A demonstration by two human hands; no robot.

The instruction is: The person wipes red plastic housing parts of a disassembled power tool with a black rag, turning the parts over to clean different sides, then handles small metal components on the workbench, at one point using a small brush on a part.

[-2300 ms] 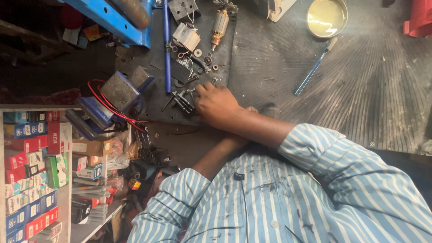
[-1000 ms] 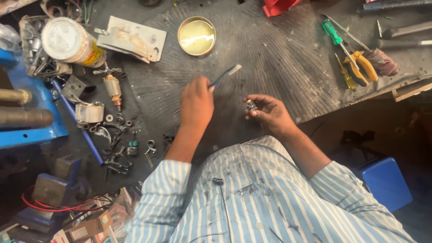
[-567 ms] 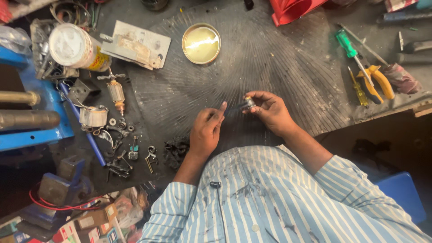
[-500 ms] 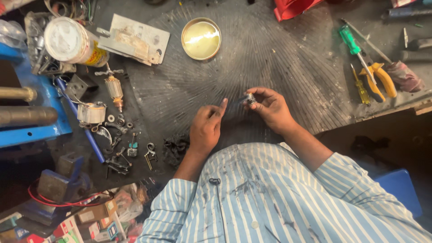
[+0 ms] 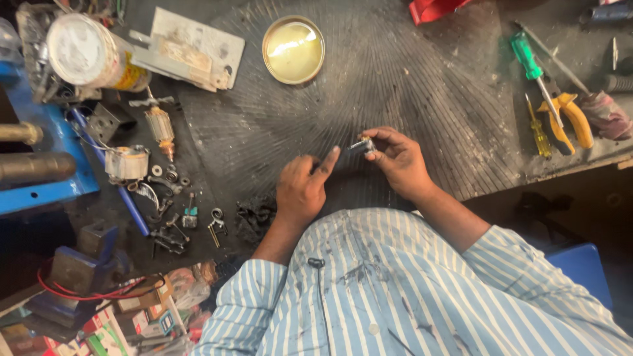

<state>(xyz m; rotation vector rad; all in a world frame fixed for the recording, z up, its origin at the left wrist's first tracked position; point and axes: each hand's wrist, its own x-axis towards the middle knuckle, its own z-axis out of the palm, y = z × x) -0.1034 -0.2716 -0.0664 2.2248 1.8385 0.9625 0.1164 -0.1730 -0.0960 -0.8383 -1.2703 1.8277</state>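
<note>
While my right hand [image 5: 399, 161] pinches the small metal part [image 5: 361, 146] below the brass dish [image 5: 293, 49], my left hand's [image 5: 302, 191] extended finger points at it, holding nothing.

Colourful small boxes [image 5: 142, 316], bottom left

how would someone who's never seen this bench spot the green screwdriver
Start at the dark ribbed mat covering the bench and go to its far right edge, past the right hand. The green screwdriver lies there at a slant, above yellow-handled pliers. Its bright green handle and larger size set it apart from the thin yellow screwdriver beside it.
</note>
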